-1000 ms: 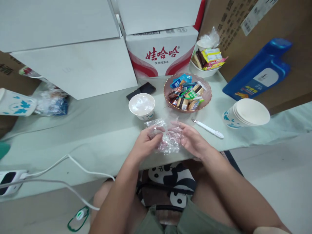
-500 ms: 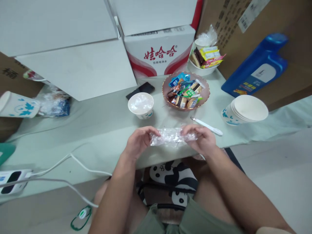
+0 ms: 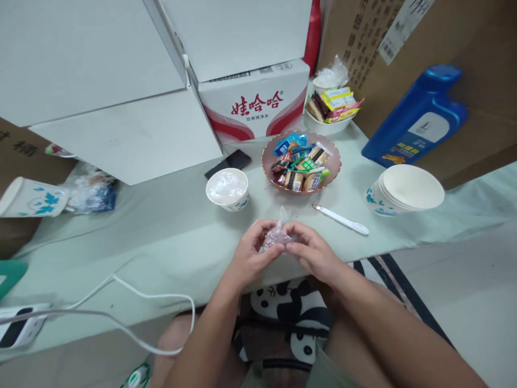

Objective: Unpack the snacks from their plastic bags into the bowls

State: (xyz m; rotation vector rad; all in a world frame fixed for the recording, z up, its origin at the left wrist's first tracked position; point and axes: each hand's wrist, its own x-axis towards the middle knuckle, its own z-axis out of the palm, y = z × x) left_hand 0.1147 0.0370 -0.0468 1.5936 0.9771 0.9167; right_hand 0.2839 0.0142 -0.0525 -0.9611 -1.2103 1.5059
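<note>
Between my two hands is a crumpled piece of clear plastic wrap (image 3: 276, 237), bunched up with a tuft sticking out at the top. My left hand (image 3: 255, 250) is closed around its left side, thumb in front. My right hand (image 3: 309, 248) pinches the right side, the fingertips of both hands nearly meeting. Just beyond them stands a paper cup (image 3: 227, 189) with clear plastic in its mouth. A white-handled utility knife or peeler-like tool (image 3: 342, 219) lies to the right of my right hand. Behind it sits a pink scalloped bowl (image 3: 337, 156) of wrapped snacks.
Stacked paper cups (image 3: 404, 189) and a blue bottle (image 3: 416, 121) are at the right. A black phone (image 3: 229, 163) lies before the white carton (image 3: 252, 102). Another snack bowl (image 3: 329, 127) stands behind. White cables (image 3: 153, 295) and a tipped paper cup (image 3: 34, 198) are on the left.
The plastic wrap was stretched sideways between my hands; now it is bunched into a small clump. My hands have come together and slightly lower. The view has shifted a little.
</note>
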